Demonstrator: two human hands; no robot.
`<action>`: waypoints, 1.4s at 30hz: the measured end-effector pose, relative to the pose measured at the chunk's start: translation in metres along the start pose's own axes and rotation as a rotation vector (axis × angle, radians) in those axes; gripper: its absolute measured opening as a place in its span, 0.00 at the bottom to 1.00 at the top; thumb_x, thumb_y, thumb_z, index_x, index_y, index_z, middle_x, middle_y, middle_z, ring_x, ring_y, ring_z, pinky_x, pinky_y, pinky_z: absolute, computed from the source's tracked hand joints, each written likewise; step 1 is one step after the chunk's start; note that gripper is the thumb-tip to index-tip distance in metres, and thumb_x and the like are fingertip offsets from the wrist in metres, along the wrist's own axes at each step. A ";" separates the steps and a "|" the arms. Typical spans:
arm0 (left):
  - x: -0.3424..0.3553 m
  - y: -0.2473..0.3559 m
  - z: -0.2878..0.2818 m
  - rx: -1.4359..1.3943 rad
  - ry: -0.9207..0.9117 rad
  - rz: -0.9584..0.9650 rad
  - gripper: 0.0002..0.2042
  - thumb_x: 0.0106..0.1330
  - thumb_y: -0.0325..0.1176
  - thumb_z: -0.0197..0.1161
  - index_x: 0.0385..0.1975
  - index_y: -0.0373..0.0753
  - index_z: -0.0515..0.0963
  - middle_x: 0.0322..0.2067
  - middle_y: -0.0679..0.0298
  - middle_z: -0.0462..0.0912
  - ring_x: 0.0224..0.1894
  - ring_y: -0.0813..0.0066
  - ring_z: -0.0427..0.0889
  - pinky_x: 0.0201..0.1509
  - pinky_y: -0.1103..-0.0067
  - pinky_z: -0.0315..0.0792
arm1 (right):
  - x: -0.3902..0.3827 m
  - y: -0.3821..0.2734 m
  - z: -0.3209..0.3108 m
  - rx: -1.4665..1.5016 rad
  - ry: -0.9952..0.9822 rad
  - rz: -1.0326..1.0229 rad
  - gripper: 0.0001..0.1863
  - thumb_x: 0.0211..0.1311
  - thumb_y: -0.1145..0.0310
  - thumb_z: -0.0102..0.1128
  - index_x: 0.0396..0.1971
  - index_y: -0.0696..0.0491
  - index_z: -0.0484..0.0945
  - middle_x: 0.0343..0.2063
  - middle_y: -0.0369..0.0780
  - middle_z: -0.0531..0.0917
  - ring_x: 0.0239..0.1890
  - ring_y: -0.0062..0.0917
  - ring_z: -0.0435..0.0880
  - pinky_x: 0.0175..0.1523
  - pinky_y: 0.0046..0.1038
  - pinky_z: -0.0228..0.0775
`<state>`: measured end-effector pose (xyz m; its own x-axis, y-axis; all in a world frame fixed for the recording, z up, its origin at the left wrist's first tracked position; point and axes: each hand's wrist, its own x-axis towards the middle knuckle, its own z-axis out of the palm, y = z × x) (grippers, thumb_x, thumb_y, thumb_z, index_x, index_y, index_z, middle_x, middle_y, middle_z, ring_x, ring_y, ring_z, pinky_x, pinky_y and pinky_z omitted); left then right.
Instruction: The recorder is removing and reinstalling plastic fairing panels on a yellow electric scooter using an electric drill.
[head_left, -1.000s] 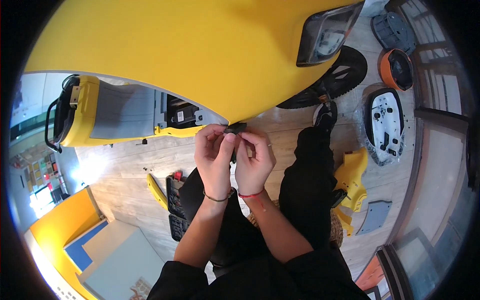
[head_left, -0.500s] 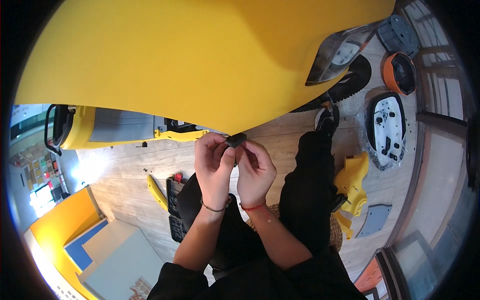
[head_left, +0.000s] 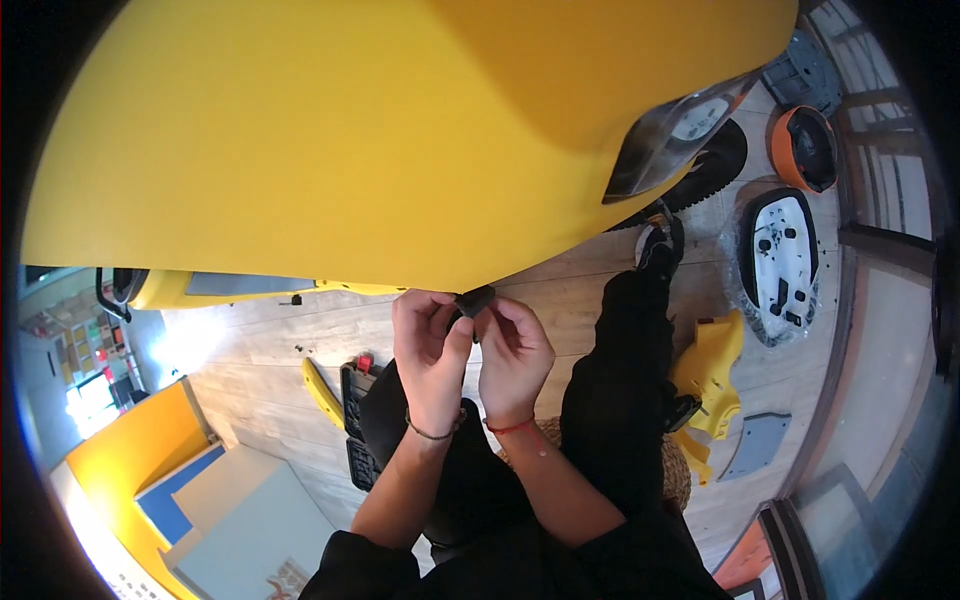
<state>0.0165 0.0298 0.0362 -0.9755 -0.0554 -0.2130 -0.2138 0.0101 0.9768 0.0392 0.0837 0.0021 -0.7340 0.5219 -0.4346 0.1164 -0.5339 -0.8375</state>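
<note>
A large glossy yellow vehicle body panel [head_left: 330,150] fills the upper part of the view, with a clear-lensed headlight [head_left: 668,140] set in its right side. At the panel's lower edge, my left hand [head_left: 432,365] and my right hand [head_left: 514,368] are close together. Between them they pinch a small black piece [head_left: 476,301] with thumbs and fingertips. Its upper end lies against or just below the panel edge; whether it touches I cannot tell. The fingers hide most of its lower part, so its exact kind does not show.
Beneath the panel a black tyre [head_left: 722,160] shows. On the wooden floor lie a black-and-white molded part [head_left: 782,262] in plastic wrap, yellow panels [head_left: 712,365], a grey panel [head_left: 755,445] and an orange-and-black shell [head_left: 803,148]. An open black tool case [head_left: 358,400] is left of my legs.
The yellow panel reaches lower in view and covers more of the grey-and-yellow part behind it. My hands sit slightly lower too, both still pinching the black piece.
</note>
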 end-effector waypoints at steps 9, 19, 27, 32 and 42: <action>0.003 -0.004 0.003 0.088 0.010 0.058 0.16 0.53 0.19 0.62 0.40 0.34 0.65 0.40 0.63 0.65 0.47 0.74 0.70 0.55 0.78 0.64 | -0.001 0.006 -0.004 0.011 -0.038 -0.015 0.06 0.57 0.78 0.58 0.35 0.62 0.75 0.33 0.36 0.77 0.33 0.16 0.75 0.39 0.17 0.67; 0.005 -0.001 0.011 0.103 0.042 0.063 0.12 0.56 0.23 0.59 0.38 0.35 0.65 0.37 0.64 0.70 0.43 0.78 0.69 0.50 0.81 0.64 | -0.001 0.009 -0.004 0.014 -0.019 0.015 0.07 0.57 0.77 0.58 0.34 0.61 0.75 0.29 0.35 0.77 0.30 0.13 0.73 0.35 0.15 0.66; 0.002 0.004 0.013 0.014 0.044 -0.012 0.11 0.57 0.24 0.57 0.38 0.36 0.65 0.38 0.63 0.71 0.44 0.76 0.69 0.53 0.78 0.62 | 0.005 0.002 -0.005 -0.114 -0.029 -0.063 0.06 0.56 0.77 0.59 0.33 0.61 0.75 0.28 0.35 0.77 0.26 0.12 0.72 0.31 0.15 0.65; 0.003 0.004 0.014 -0.007 0.039 -0.007 0.10 0.58 0.24 0.57 0.38 0.36 0.65 0.39 0.63 0.71 0.45 0.75 0.69 0.53 0.78 0.61 | 0.005 0.002 -0.003 -0.114 -0.025 -0.094 0.06 0.55 0.78 0.59 0.33 0.61 0.75 0.29 0.37 0.77 0.28 0.14 0.74 0.33 0.16 0.67; 0.004 0.006 0.014 0.042 0.057 -0.006 0.10 0.58 0.26 0.57 0.38 0.37 0.66 0.38 0.64 0.70 0.44 0.76 0.68 0.53 0.78 0.61 | 0.004 0.000 0.000 -0.101 -0.013 -0.046 0.05 0.56 0.79 0.58 0.33 0.61 0.75 0.30 0.38 0.77 0.30 0.16 0.76 0.35 0.17 0.69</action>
<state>0.0105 0.0434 0.0404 -0.9698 -0.1128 -0.2160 -0.2229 0.0518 0.9735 0.0363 0.0862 0.0005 -0.7485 0.5357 -0.3908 0.1483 -0.4393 -0.8860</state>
